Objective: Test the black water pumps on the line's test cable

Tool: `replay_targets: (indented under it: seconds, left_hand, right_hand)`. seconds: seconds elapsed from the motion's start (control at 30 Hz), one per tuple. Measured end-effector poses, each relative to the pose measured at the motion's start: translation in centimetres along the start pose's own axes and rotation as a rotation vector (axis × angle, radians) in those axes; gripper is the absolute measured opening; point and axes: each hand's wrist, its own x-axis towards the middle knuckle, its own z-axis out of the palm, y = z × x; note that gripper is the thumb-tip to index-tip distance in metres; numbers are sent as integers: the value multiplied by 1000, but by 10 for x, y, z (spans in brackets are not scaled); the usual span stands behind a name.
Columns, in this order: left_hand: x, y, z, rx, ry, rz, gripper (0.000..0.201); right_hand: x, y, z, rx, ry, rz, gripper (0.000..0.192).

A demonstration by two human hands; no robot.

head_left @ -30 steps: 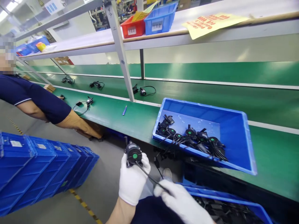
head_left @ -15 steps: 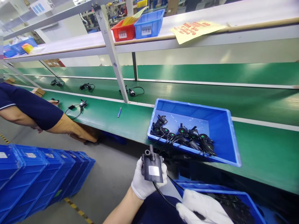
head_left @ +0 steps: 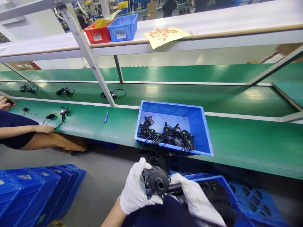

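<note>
A small black pump (head_left: 158, 183) with a round, open nozzle facing me is in my left hand (head_left: 137, 186). The white-gloved fingers wrap its left side, with the thumb along the top. At its right side, my right hand (head_left: 193, 195), also gloved, closes around a black cylindrical part (head_left: 175, 188) that looks like the pump's pipe; the fingers partly hide where it joins. Just beyond, a blue bin (head_left: 201, 126) on the green bench holds several black pumps (head_left: 176, 130) with cables, lying in its near half.
Below the bench edge stands another blue crate (head_left: 221, 179) of dark parts. Stacked blue crates (head_left: 47, 186) are at lower left. A blue utility knife (head_left: 106, 117) and a cabled pump (head_left: 63, 112) lie on the bench. A co-worker's arm (head_left: 26, 130) is at left.
My left hand has turned the pump so its nozzle faces me, and lowered it slightly. My right hand has come up from the cable to the pump's right side. The view has shifted right.
</note>
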Motion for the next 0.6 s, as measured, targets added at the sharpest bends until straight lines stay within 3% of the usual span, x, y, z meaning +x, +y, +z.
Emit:
replay_targets:
  seconds: [0.1, 0.37, 0.5, 0.6]
  left_hand:
    - [2, 3, 8, 212, -39, 140, 110]
    - [10, 0, 22, 279, -64, 191, 115]
    - [7, 3, 29, 348, -76, 183, 120]
    - [5, 10, 31, 268, -94, 93, 122]
  right_hand:
    - [-2, 2, -3, 58, -9, -21, 75]
    - [2, 4, -13, 109, -8, 74, 59]
    - [9, -1, -16, 82, 119, 163, 54]
    - [14, -4, -16, 291, 124, 315, 56]
